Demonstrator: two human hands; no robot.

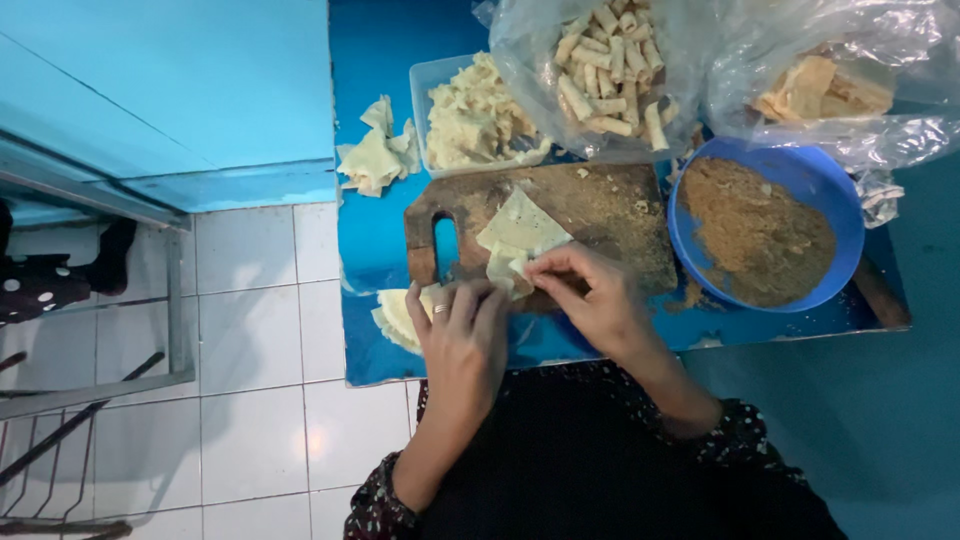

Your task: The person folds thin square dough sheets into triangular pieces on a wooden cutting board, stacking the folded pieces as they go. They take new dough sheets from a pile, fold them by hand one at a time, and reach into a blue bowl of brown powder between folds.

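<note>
Two hands (462, 335) (588, 295), one wrapper (520, 228)

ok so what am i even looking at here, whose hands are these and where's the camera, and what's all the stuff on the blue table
There is only one picture, taken by a camera worn on a person's head and looking straight down, so the two bare hands you see are that person's own. No machine is involved.

The left hand, with a ring on one finger, and the right hand meet at the near edge of a worn wooden cutting board. Together they pinch and fold a thin pale wrapper sheet that lies on the board.

Around it on the blue table: a blue bowl of brown crumbly filling, a clear tub heaped with more pale sheets, a plastic bag of finished little rolls, and loose sheet scraps on the left. White floor tiles show beside the table.
</note>
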